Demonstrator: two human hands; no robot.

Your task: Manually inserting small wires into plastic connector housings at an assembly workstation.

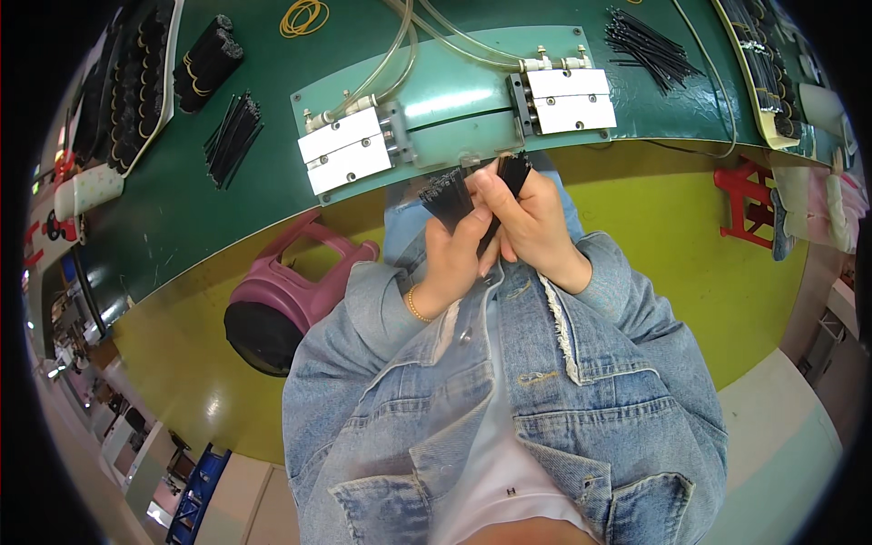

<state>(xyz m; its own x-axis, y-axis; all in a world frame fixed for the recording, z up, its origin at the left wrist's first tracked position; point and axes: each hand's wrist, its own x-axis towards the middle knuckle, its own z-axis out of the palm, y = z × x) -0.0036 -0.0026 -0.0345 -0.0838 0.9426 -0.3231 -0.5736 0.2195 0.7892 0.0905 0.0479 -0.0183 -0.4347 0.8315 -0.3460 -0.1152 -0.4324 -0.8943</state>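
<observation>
Both hands are together in front of my chest, close to the table's near edge. My left hand [457, 250] is closed round a bundle of thin black strands [443, 197], whose ends fan out at the top. My right hand [538, 222] grips a smaller bunch of thin black strands [515, 171] between thumb and fingers. The fingers of the two hands touch, and the lower ends of the strands are hidden. Just beyond the hands is a green fixture plate [454, 86] with a white metal clamp block [347, 150] on the left and another white block [570, 100] on the right.
Loose black strands lie on the green table, one pile [233, 141] left and another pile [649, 47] right. A banded black bundle [209, 64] and yellow rubber bands [304, 17] are at the back left. Clear hoses [400, 45] run to the fixture. A pink stool [300, 272] stands left.
</observation>
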